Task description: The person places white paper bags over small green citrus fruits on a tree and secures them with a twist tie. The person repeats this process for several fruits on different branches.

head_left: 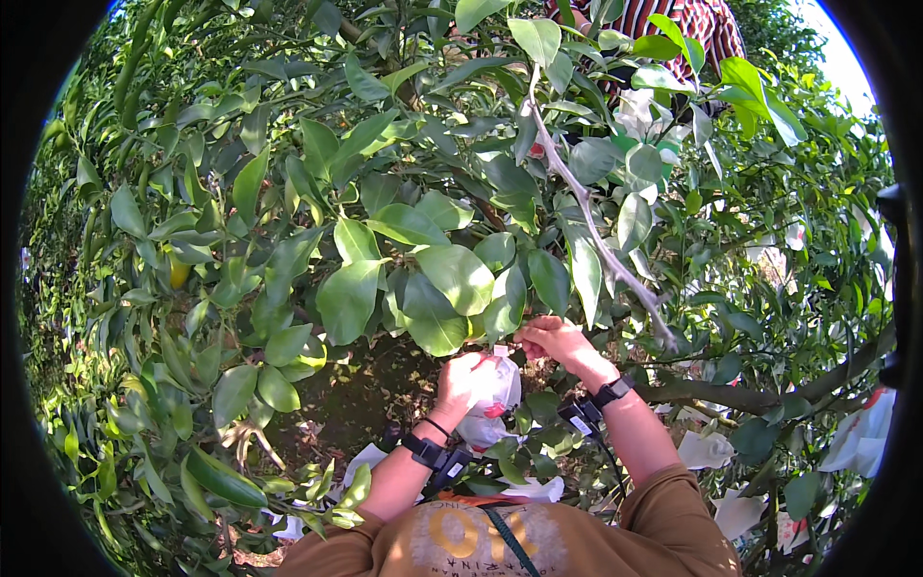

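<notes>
My left hand grips the side of a white paper fruit bag that hangs under broad green leaves. A small pale tab stands up at the bag's top. Just right of that top is my right hand, its fingers bent together beneath the leaves. Leaves and shade hide whether those fingertips hold anything. Below my left hand hangs another white bag, with red marking near it. What the bags contain is hidden.
A bare grey branch slants down toward my right arm. Beyond the foliage stands a person in a striped shirt, near a green container with white bags. A thick limb and a white bag are at right. One yellow fruit shows left.
</notes>
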Available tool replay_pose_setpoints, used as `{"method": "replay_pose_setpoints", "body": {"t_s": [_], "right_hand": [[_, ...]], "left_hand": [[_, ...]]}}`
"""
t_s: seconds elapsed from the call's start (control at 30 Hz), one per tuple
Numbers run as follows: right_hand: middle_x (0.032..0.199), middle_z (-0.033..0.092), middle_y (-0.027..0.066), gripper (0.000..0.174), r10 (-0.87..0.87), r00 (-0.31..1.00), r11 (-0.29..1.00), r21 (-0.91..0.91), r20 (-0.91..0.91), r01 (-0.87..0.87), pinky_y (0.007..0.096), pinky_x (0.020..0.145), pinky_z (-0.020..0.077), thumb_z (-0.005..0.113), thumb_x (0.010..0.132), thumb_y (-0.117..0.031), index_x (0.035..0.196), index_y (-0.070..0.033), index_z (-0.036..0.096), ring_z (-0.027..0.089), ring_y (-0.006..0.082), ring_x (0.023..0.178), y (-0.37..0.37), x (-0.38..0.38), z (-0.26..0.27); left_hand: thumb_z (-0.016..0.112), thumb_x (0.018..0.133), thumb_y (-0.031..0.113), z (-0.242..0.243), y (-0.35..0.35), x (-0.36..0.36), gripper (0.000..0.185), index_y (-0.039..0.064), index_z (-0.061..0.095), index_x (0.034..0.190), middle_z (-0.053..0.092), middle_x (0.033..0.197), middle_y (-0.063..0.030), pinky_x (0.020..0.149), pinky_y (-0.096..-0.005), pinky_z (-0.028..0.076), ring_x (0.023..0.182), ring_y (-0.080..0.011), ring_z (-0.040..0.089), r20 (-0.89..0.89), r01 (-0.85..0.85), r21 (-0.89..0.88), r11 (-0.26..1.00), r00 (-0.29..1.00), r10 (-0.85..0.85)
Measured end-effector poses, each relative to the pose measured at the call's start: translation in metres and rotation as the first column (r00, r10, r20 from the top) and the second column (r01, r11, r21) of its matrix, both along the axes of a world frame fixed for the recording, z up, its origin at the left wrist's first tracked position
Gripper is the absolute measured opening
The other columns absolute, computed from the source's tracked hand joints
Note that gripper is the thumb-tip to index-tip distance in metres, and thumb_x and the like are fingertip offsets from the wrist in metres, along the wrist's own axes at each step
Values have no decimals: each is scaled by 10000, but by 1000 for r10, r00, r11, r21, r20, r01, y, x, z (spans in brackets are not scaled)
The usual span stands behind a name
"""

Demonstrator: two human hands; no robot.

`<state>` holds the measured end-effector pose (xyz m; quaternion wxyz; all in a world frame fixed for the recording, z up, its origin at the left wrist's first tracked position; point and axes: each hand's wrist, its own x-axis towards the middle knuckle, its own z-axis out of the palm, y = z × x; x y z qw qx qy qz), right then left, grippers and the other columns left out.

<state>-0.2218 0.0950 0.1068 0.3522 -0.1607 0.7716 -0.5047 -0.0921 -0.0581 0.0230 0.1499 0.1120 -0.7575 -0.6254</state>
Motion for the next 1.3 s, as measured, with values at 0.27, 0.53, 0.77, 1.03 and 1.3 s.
{"method": "replay_pose_setpoints", "body": {"t_s": [0.27, 0.53, 0.77, 1.03, 1.3], "right_hand": [[761, 596, -30, 38, 94, 967, 896, -443, 238, 22, 206, 587, 411, 630, 892, -87, 896, -49, 637, 515, 61, 644, -8, 7, -54], [789, 592, -37, 85, 176, 893, 892, -451, 413, 33, 226, 628, 435, 609, 888, -55, 820, -95, 580, 540, 82, 695, -8, -1, -51], [775, 623, -11, 16, 319, 934, 908, -333, 160, -253, 240, 659, 470, 650, 867, -47, 879, -38, 642, 573, 88, 726, -13, -14, -40], [827, 565, 44, 118, 281, 924, 884, -305, -259, -355, 278, 671, 454, 634, 883, -115, 904, 1, 628, 560, 133, 761, -7, 0, -18], [705, 646, 114, 211, 404, 845, 914, 114, -351, -390, 336, 602, 496, 604, 847, -193, 865, 17, 617, 626, 202, 640, -3, -6, -10]], "left_hand": [[650, 864, 126, -9, 5, -2, 125, 3, 670, 869, 637, 765, 3, 612, -229, 476, 687, -58, 565, 43, -38, 252, 967, 999, 28], [643, 880, 211, -5, -12, -9, 186, 35, 676, 933, 610, 784, 16, 661, -238, 473, 710, -81, 575, 197, 4, 675, 738, 963, -185], [639, 877, 191, -10, -21, -11, 215, 16, 663, 1000, 630, 860, 11, 703, -245, 481, 771, -86, 587, 149, 60, 704, 708, 962, -230], [645, 882, 185, 6, -16, -7, 238, -1, 642, 1032, 650, 903, -27, 710, -244, 495, 792, -105, 613, 166, 84, 720, 689, 943, -288], [698, 855, 203, 5, -5, -12, 250, -18, 680, 971, 653, 797, 4, 629, -233, 480, 676, -69, 580, 192, 126, 523, 843, 946, -260]]}}
